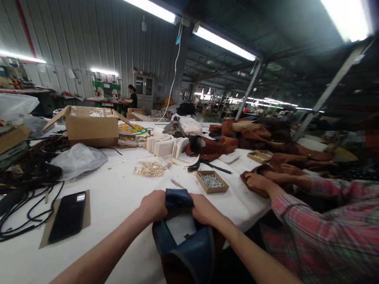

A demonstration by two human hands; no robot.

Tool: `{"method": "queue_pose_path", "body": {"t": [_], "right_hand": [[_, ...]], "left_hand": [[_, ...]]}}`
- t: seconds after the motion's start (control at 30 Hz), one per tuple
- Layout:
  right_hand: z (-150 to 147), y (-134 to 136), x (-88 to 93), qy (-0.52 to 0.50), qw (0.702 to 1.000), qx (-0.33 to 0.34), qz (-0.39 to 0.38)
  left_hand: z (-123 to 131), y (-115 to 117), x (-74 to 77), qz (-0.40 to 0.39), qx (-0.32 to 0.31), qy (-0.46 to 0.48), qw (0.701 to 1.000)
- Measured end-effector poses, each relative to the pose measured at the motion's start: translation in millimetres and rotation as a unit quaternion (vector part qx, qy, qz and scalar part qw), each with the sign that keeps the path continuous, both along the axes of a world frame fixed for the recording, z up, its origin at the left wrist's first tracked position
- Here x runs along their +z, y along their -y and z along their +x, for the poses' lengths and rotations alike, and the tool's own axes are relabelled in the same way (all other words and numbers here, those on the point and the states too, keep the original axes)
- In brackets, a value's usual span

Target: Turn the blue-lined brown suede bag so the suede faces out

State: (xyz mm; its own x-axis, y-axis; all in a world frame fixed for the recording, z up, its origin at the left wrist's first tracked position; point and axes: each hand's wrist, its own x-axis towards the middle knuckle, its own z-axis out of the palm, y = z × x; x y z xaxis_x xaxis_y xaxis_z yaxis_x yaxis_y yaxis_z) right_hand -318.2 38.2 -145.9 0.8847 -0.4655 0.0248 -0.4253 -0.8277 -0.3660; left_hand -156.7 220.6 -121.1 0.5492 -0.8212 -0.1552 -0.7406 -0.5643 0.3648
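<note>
Both my hands grip a dark blue leather piece (185, 248) at the near edge of the white table (121, 196). My left hand (153, 205) is closed on its upper left corner. My right hand (204, 209) is closed on its upper right part. The piece loops down over the table edge toward me. Just beyond my hands lie a small cardboard tray of silver rivets (212, 181) and a clear bag of gold fittings (149, 169).
A black phone (68, 216) lies on a brown card at left, beside black cords (13, 210). An open carton (90, 124) and white foam pieces (165, 145) stand farther back. At right, a person in a plaid sleeve (333, 231) handles brown leather pieces (259, 144).
</note>
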Motion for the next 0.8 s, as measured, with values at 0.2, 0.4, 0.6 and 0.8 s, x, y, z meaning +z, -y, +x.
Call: {"method": "queue_pose_path", "body": {"t": [0.2,0.4,0.6,0.8], "right_hand": [[-3.3,-10.1,-4.7,-0.035,0.995,-0.005,-0.097],[-5.7,-3.1,-5.2,0.002,0.997,-0.003,-0.083],[-7.9,15.1,-13.8,0.070,0.996,0.040,-0.028],[-10.7,23.3,-10.0,0.017,0.995,-0.072,0.074]], "left_hand": [[-16.8,16.6,18.3,-0.034,-0.047,0.227,0.972],[-38.9,34.9,35.9,-0.201,-0.144,0.303,0.920],[-39.6,43.2,16.7,-0.163,-0.231,0.263,0.923],[-0.3,49.4,-11.7,-0.038,-0.231,0.062,0.970]]}}
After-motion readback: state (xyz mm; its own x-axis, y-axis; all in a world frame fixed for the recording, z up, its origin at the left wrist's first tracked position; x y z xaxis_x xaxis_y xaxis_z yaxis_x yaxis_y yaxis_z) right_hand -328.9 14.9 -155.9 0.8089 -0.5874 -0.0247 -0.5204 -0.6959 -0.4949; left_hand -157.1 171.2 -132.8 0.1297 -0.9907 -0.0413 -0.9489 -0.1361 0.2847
